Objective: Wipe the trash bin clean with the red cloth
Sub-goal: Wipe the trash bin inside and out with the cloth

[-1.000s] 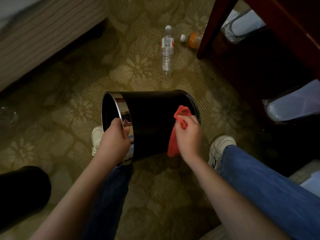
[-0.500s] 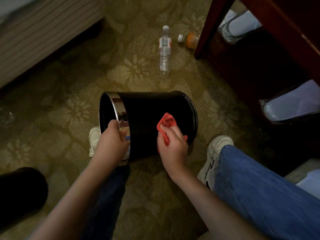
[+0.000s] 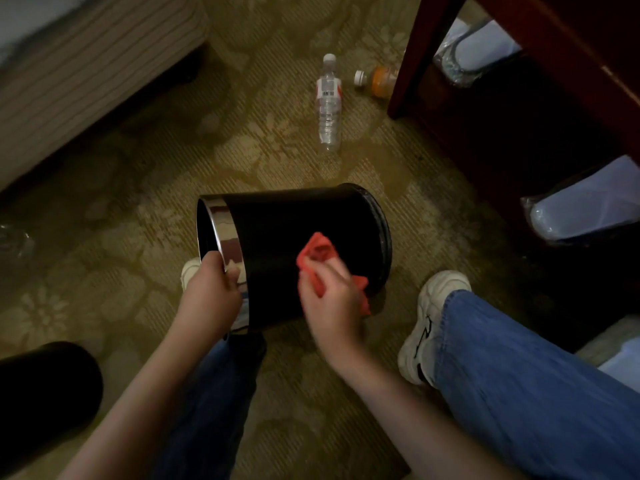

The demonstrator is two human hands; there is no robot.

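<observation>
Black and tipped on its side over the patterned carpet (image 3: 166,188), the trash bin (image 3: 294,230) is gripped at its chrome rim by the left hand (image 3: 211,299); the right hand (image 3: 332,299), slightly blurred, pinches the red cloth (image 3: 317,252) against its wall.

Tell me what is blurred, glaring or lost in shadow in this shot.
Head view: the light is dim and warm overall. The right hand and red cloth are smeared by motion blur, while the left hand is sharper. The chrome rim of the trash bin carries bright reflections, and its black wall shows no detail. The space under the wooden desk is deep shadow.
</observation>
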